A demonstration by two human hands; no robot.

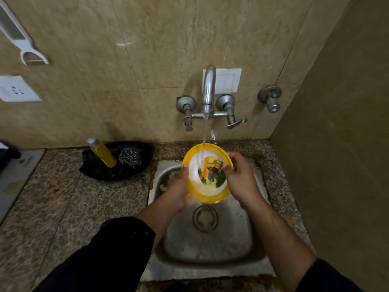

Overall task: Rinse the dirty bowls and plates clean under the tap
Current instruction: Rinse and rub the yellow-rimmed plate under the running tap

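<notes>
A steel sink [242,239] is set into the speckled granite worktop [63,197]. At ten o'clock from the sink, a black tray [101,171] rests on the stone, holding a yellow bottle [103,152] and a steel scourer [129,158]. A grey mat [14,175] lies at nine o'clock.

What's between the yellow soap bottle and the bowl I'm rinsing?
A steel scrubber on the black mat, right of the soap bottle, then bare granite counter before the bowl, seen in the head view.

Both hands, left hand [179,186] and right hand [240,178], hold a yellow-rimmed plastic bowl [207,175]. Water from the steel wall tap [208,89] runs into it. It sits above the steel sink [210,239].
</notes>
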